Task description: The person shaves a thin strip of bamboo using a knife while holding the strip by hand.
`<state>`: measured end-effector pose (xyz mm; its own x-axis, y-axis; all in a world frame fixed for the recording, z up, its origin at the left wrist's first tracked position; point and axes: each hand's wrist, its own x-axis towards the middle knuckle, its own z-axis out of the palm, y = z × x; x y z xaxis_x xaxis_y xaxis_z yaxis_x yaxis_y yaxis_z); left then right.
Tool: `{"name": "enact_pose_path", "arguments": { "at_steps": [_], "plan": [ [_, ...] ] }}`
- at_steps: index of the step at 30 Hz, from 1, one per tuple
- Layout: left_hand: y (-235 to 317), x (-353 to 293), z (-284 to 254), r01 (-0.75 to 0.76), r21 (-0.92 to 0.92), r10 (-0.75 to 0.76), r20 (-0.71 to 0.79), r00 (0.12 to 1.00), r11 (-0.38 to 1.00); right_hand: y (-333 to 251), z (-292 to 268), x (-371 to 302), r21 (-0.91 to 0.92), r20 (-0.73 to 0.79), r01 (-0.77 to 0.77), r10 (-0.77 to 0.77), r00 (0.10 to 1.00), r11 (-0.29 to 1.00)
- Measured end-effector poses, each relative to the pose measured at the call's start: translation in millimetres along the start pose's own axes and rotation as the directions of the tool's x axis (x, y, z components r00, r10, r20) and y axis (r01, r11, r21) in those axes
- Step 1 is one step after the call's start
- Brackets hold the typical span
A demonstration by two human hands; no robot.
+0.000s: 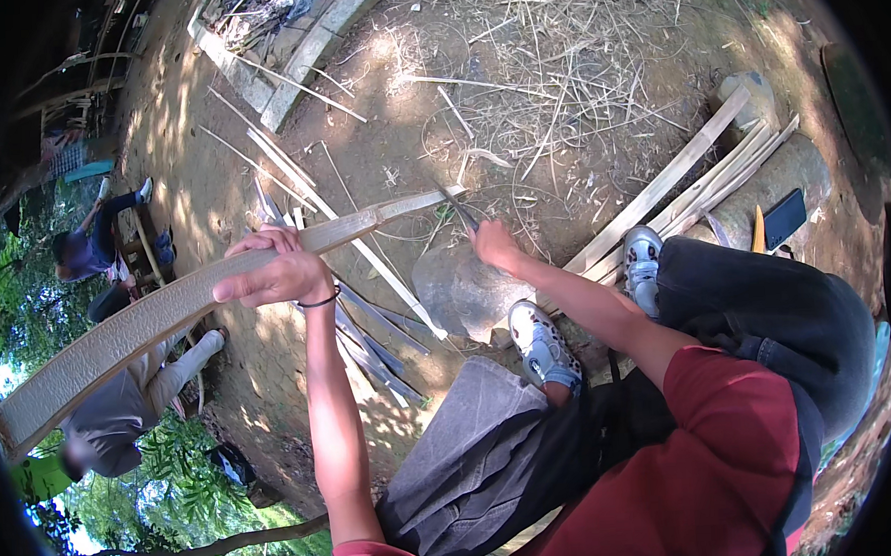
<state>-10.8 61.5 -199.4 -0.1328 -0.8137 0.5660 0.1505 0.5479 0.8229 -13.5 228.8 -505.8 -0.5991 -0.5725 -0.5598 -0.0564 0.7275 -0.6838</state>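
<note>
Downward fisheye from the head, rim rather unclear

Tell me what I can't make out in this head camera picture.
All in the head view:
Knife: handle covered by the right hand.
Pale strip: one stretch hidden by the left hand.
Block border: far part cut off by the upper edge.
Person in grey: head blurred.

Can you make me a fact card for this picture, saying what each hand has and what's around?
Left hand: holds a long pale strip
Right hand: grips a knife near the strip's narrow end
Blade touching strip: can't tell
Ground: stone, thin shavings, more strips
Feet: patterned shoes
Left side: other people
</note>
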Motion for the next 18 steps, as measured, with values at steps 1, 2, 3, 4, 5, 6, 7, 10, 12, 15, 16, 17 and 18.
{"name": "enact_pose_path", "arguments": {
  "at_steps": [1,2,3,4,5,6,7,10,12,15,16,17,18],
  "plan": [
    [0.6,0.7,-0.9,0.017,0.014,-0.017,-0.006,1.0,1.0,3.2,-4.1,4.0,-0.034,0.111,-0.137,0.14,0.984,0.99],
    [1.9,1.4,-2.7,0.032,0.028,-0.032,-0.014,0.999,0.999,11.3,-2.6,5.7,-0.056,0.085,-0.127,0.132,0.988,0.99],
    [0.8,1.4,7.3,0.053,0.019,-0.053,-0.01,0.999,0.998,36.8,0.6,16.9,-0.075,0.034,-0.13,0.133,0.991,0.989],
    [-4.8,2.7,18.7,0.057,-0.006,-0.057,0.004,0.998,0.998,53.6,1.8,29.0,-0.087,-0.02,-0.141,0.14,0.99,0.986],
    [-9.8,2.3,18.6,0.064,-0.011,-0.064,0.006,0.998,0.998,58.0,3.2,31.7,-0.125,-0.078,-0.125,0.115,0.99,0.984],
    [-11.6,1.5,14.0,0.065,-0.005,-0.065,-0.004,0.998,0.998,57.2,1.1,29.8,-0.031,0.063,-0.191,0.192,0.979,0.981],
    [-13.3,4.6,6.4,0.071,0.002,-0.071,-0.029,0.997,0.997,47.2,-8.9,31.5,0.045,0.209,-0.253,0.238,0.949,0.967],
    [-12.9,14.1,-11.6,0.04,-0.002,-0.04,-0.064,0.997,0.999,9.3,-24.7,9.0,0.111,0.266,-0.218,0.182,0.947,0.97],
    [-8.3,15.3,-12.3,0.04,0.018,-0.039,-0.051,0.998,0.999,1.0,-20.2,0.6,0.106,0.152,-0.141,0.125,0.981,0.984],
    [-7.7,16.4,-0.5,0.058,0.079,-0.054,-0.053,0.997,0.995,15.2,-2.6,11.0,-0.027,-0.068,-0.002,0.0,0.998,1.0],
    [-10.7,16.4,0.3,0.069,0.072,-0.064,-0.068,0.996,0.995,14.9,-4.9,15.8,0.004,-0.023,-0.066,0.066,0.998,0.998],
    [-15.8,15.6,0.7,0.08,0.063,-0.075,-0.083,0.994,0.995,15.2,-7.9,20.6,0.033,0.022,-0.132,0.131,0.991,0.991],
    [-19.7,15.1,3.2,0.093,0.053,-0.088,-0.096,0.991,0.994,16.9,-11.6,23.9,0.058,0.068,-0.2,0.196,0.978,0.978]
  ]
}}
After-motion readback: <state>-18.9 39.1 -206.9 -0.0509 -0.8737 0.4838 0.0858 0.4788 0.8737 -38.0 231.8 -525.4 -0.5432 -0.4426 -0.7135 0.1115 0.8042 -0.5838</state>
